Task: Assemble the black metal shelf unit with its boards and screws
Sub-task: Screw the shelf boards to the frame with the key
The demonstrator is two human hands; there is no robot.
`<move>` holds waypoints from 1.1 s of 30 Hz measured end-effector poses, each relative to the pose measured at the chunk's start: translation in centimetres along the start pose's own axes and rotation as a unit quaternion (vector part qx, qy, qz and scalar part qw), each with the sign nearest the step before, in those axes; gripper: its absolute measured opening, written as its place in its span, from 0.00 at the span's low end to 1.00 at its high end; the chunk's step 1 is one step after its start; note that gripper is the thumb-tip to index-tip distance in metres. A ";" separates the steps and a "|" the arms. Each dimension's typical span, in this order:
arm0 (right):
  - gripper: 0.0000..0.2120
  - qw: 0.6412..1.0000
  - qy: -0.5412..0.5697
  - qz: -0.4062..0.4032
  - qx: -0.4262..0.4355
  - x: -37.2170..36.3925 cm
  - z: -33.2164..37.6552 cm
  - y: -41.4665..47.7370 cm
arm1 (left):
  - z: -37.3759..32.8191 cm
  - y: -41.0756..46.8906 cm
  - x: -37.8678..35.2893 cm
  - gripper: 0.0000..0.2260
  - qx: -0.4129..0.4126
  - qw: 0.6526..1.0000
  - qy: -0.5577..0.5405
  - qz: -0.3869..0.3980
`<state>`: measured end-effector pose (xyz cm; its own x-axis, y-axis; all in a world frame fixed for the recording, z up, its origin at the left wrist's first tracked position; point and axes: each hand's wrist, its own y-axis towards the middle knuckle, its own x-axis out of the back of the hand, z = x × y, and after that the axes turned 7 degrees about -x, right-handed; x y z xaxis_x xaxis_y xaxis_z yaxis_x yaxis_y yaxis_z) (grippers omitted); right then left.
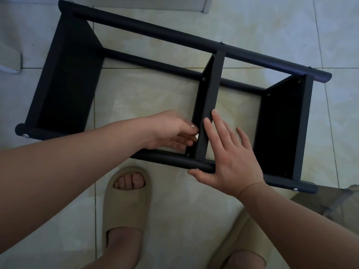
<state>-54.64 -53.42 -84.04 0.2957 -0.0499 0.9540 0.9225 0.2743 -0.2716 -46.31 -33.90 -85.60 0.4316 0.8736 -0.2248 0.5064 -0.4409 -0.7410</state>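
Observation:
The black metal shelf unit (159, 32) lies on its side on the tiled floor, its round posts running left to right. Three black boards stand between the posts: left board (66, 78), middle board (210, 105), right board (281, 129). Silver screw heads show at the post ends. My left hand (171, 131) reaches inside the frame against the middle board's left face, fingertips pinching something small and pale that I cannot identify. My right hand (231, 156) lies flat with straight fingers on the middle board's edge, its thumb under the near post (171, 160).
My two feet in beige slides (126, 206) stand on the floor just in front of the near post. A pale wall or cabinet base (155, 4) runs along the top edge. Light floor tiles (194, 220) surround the unit.

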 end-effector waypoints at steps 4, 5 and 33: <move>0.52 1.000 -0.003 0.005 -0.001 0.1 0.0 0.0 | 0.0 0.2 0.0 0.03 -0.051 0.991 0.104 -0.065; 0.52 1.000 -0.004 0.006 -0.001 0.2 0.0 0.0 | -0.1 0.2 0.0 0.04 -0.063 0.989 0.109 -0.075; 0.52 1.000 -0.005 -0.004 0.002 0.0 0.0 0.0 | -0.3 -0.4 -0.3 0.07 -0.050 0.994 0.098 -0.013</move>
<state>-54.64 -53.45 -84.04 0.2861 -0.0421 0.9573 0.9239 0.2769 -0.2639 -46.44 -34.02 -85.01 0.5497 0.8322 -0.0726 0.5862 -0.4462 -0.6762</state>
